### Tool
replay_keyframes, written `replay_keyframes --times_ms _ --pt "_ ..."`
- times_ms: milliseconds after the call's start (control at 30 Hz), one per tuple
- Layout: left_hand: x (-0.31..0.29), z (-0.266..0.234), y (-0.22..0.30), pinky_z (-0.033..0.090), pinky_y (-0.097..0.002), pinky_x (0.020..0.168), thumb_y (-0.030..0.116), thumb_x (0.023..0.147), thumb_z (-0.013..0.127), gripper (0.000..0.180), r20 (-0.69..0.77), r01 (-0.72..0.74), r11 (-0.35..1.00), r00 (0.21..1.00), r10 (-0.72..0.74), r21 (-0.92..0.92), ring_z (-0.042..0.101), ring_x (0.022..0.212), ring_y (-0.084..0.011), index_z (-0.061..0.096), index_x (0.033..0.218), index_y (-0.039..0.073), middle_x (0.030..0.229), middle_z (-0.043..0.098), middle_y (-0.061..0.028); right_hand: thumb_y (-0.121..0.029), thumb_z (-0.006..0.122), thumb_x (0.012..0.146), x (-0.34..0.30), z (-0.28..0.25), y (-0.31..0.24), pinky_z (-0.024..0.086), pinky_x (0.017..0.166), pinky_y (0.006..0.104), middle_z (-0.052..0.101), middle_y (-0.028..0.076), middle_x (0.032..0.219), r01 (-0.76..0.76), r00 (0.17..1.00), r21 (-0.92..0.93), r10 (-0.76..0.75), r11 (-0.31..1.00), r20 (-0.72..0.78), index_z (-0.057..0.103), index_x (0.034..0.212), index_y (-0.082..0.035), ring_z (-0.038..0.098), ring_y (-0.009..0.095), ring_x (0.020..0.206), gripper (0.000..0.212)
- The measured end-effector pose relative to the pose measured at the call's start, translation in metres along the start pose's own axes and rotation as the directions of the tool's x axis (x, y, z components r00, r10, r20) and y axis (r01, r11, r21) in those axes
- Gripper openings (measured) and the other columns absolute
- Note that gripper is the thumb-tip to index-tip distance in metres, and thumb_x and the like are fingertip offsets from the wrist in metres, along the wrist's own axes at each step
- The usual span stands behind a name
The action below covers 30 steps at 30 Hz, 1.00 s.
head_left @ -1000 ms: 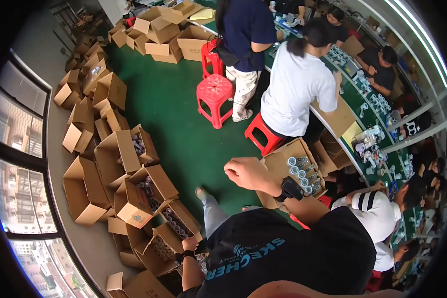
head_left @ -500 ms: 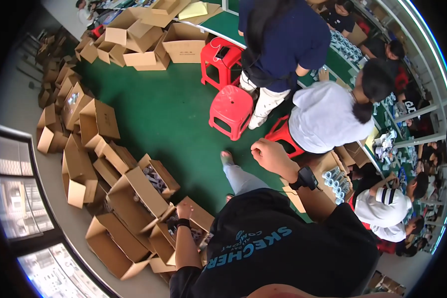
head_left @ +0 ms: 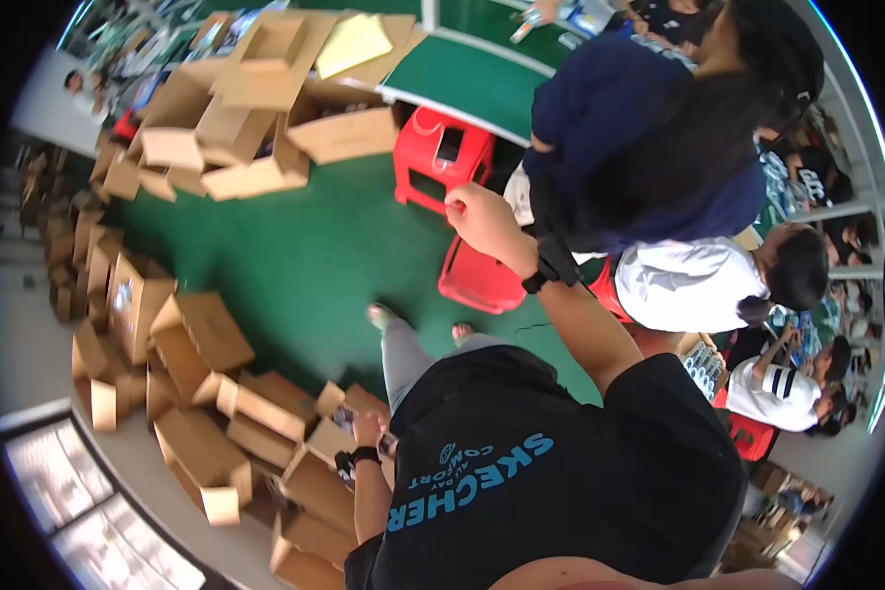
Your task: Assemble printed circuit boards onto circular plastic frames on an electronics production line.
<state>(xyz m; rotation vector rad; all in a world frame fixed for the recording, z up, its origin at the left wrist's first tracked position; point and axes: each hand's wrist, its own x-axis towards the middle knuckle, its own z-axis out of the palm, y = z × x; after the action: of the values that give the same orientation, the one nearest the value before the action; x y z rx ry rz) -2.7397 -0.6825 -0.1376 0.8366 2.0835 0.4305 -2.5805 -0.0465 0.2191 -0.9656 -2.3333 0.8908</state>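
Observation:
My right hand, with a dark watch on its wrist, hangs in the air in front of the red stools. Its fingers are curled loosely into a fist, and nothing shows in them. Below it stands a red stool, partly covered by my forearm. My left hand, with a black band at the wrist, is low beside the open cardboard boxes. Its fingers are small and blurred, so their pose is unclear, as is whether it touches a box.
Another red stool bears a dark phone. A person in navy stands close on the right, and a person in white sits nearby. Open cartons line the left side. A green-topped table lies ahead over the green floor.
My view has turned and moved forward; the stools and workers shift in the picture. My right hand has swung up and left, now in front of the stools. My feet have changed position.

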Motion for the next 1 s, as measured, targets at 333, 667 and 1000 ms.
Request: replay_keyframes --times_ms 333,667,1000 --pt "0.305 -0.266 0.137 0.05 -0.0348 0.053 0.014 0.091 0.061 0.009 0.057 0.278 0.865 0.958 -0.28 -0.419 0.064 0.064 -0.0188 0.067 0.093 0.007 0.076 0.065 -0.0049 -0.036 0.072 0.084 0.263 -0.005 0.154 0.056 0.089 0.0454 0.072 0.026 0.112 -0.627 0.65 0.128 0.606 0.769 -0.458 0.067 0.114 0.003 0.07 0.042 0.105 0.049" --pt "0.394 -0.464 0.29 0.052 -0.0341 0.058 0.016 0.099 0.055 0.022 -0.272 0.023 0.983 0.96 -0.072 -0.18 0.065 0.062 -0.0185 0.068 0.089 0.001 0.07 0.067 -0.0108 -0.042 0.073 0.086 0.442 0.07 0.323 0.055 0.09 0.0495 0.065 0.031 0.121 -0.821 0.551 -0.096 0.736 0.563 -0.394 0.056 0.139 -0.007 0.067 0.042 0.107 0.065" --pt "0.385 -0.435 0.321 0.058 -0.0367 0.076 0.017 0.095 0.059 0.018 0.215 0.323 0.945 0.921 -0.324 0.042 0.072 0.079 -0.0233 0.072 0.101 0.007 0.084 0.073 -0.0141 -0.041 0.072 0.089 0.494 0.12 0.395 0.055 0.091 0.0555 0.058 0.03 0.127 -0.83 0.552 -0.097 0.787 0.549 -0.275 0.057 0.133 -0.009 0.065 0.047 0.105 0.056"
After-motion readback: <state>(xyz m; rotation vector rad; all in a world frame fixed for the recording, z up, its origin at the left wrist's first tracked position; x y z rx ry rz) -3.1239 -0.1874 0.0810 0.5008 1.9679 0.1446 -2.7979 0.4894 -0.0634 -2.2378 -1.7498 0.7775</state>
